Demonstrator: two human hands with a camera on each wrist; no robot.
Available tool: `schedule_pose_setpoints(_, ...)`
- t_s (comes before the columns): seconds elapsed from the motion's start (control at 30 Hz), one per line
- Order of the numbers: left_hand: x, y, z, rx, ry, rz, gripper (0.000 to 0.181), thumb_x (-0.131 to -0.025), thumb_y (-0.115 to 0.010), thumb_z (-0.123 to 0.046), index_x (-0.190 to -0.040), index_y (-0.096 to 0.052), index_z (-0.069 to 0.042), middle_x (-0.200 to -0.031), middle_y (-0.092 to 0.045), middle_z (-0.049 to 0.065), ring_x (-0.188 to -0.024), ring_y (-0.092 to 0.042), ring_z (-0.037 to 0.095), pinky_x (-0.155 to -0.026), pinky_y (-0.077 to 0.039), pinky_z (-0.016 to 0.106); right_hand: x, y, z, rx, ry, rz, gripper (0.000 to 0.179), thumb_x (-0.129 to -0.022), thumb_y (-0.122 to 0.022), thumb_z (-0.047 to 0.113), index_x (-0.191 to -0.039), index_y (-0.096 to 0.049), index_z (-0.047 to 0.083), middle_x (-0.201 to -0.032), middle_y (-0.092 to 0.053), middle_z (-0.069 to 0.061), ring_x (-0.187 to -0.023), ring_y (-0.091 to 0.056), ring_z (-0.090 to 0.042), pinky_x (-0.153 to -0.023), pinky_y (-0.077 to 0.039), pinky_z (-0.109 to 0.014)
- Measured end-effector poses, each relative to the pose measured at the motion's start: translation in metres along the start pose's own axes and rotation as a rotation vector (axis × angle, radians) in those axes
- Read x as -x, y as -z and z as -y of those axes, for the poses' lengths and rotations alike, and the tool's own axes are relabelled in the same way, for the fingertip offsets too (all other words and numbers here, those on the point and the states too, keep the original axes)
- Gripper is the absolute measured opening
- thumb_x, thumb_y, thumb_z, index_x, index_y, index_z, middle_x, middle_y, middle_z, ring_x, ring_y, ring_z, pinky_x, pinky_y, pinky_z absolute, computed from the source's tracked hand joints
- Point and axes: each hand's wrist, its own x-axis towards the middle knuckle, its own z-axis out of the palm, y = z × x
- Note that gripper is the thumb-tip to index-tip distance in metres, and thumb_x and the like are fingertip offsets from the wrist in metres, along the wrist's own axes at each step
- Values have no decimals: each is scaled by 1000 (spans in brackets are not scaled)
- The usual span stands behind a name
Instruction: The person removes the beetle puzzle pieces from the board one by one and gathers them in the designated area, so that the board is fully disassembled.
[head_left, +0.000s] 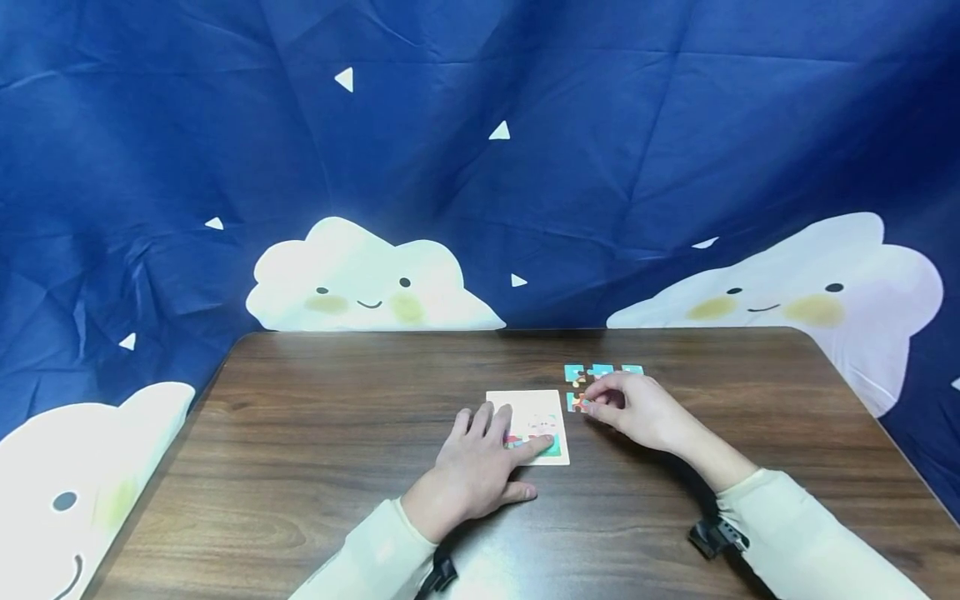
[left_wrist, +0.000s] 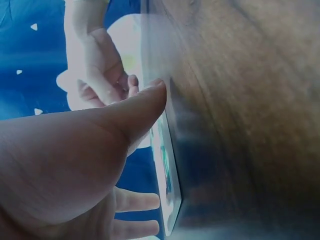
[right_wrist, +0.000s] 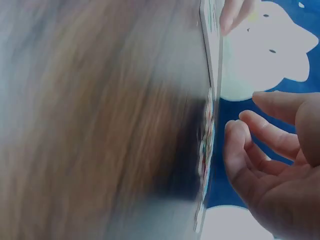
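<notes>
My left hand (head_left: 480, 467) lies on a square, light-bordered puzzle board (head_left: 534, 400), fingers spread and the index finger on its coloured lower part. From the left wrist view, the board's thin edge (left_wrist: 173, 202) shows past the thumb. To the right of the board, my right hand (head_left: 648, 412) hovers at several loose puzzle pieces, its fingertips beside a red and blue piece (head_left: 576, 402). Blue pieces (head_left: 573, 372) form a row behind it, partly covered by that hand. In the right wrist view the right hand (right_wrist: 275, 170) has loosely bent fingers, with nothing between thumb and index finger.
Everything lies on a brown wooden table (head_left: 300, 433). A blue curtain (head_left: 420, 167) with white clouds hangs behind the table's far edge. Small black wrist cameras (head_left: 708, 537) sit under both sleeves, close over the tabletop.
</notes>
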Motion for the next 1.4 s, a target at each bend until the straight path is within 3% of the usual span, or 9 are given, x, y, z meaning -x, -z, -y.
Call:
schedule_pose_setpoints(0.17,3,-3,0,19,-11,2,71,-100,-52,-76,-165,-30,-58,-169,-40,12,-157,-41,32,-124,-34,52,-3,-11,12,-12,31,56,11,-100,-75,16,-107,-79,9,-89,-68,5,-80,-57,-7,-73,-48,-24)
schedule_pose_setpoints(0.47,4,-7,0,-3,-9,-6,70,-100,-51,-77,-164,-31,-59,-170,-40,10,-157,-43,28,-116,-43,45,-13,-31,28,-13,62,124,11,-100,-72,12,-108,-77,8,-91,-68,4,-79,-56,-6,-74,-47,-24)
schedule_pose_setpoints(0.77,4,-7,0,50,-14,4,70,-99,-55,-74,-164,-34,-57,-170,-40,12,-158,-42,31,-117,-44,51,-19,-41,33,77,53,147,11,-99,-74,11,-109,-78,7,-96,-66,2,-89,-58,-11,-81,-50,-31)
schedule_pose_setpoints(1.03,3,-5,2,151,-16,34,70,-100,-59,-70,-165,-34,-55,-173,-35,15,-162,-36,36,-121,-40,67,-20,-41,36,111,50,140,13,-99,-74,10,-111,-80,8,-93,-65,3,-89,-57,-11,-83,-50,-33)
schedule_pose_setpoints(1.4,2,-5,4,178,-20,60,71,-101,-60,-69,-165,-32,-56,-175,-32,15,-163,-32,35,-122,-38,70,-21,-43,39,141,41,167,8,-103,-70,13,-108,-76,13,-96,-61,1,-89,-54,-14,-83,-48,-35)
